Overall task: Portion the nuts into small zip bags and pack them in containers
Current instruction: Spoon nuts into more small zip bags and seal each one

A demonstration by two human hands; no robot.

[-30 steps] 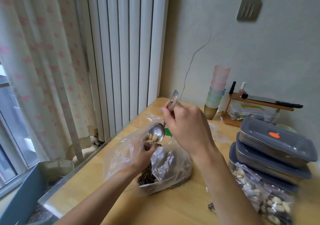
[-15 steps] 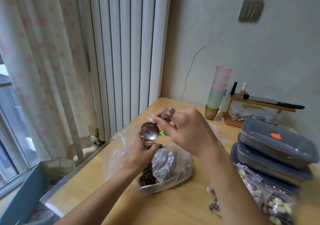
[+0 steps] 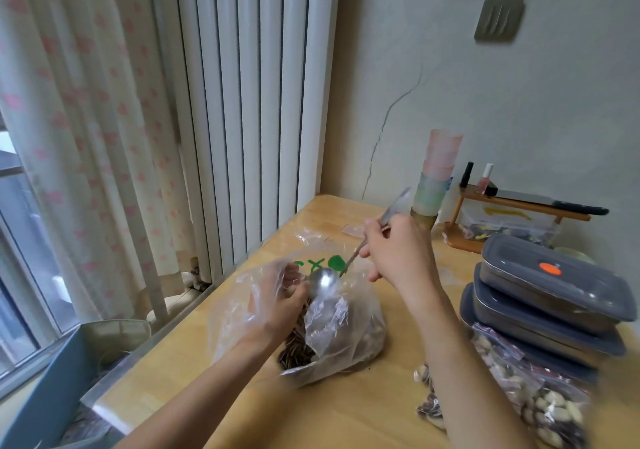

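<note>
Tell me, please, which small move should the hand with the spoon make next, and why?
Probably lower the spoon into the large plastic bag for another scoop: its bowl looks empty and sits at the bag's mouth, which the left hand holds, while the right hand grips the handle.

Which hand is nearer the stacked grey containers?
Right. The right hand, holding the spoon, is closer to the containers; the left hand is farther, at the plastic bag.

Light: soft daylight enters from the window (image 3: 14,241) at left, even and fairly bright.
Shadows: faint, diffuse on the surface (image 3: 346,414).
Glare: small highlight on the spoon (image 3: 323,280) bowl.
Blur: right edge smeared; wall plate (image 3: 498,19) soft.
Distortion: wide-angle bending at the edges.
</note>
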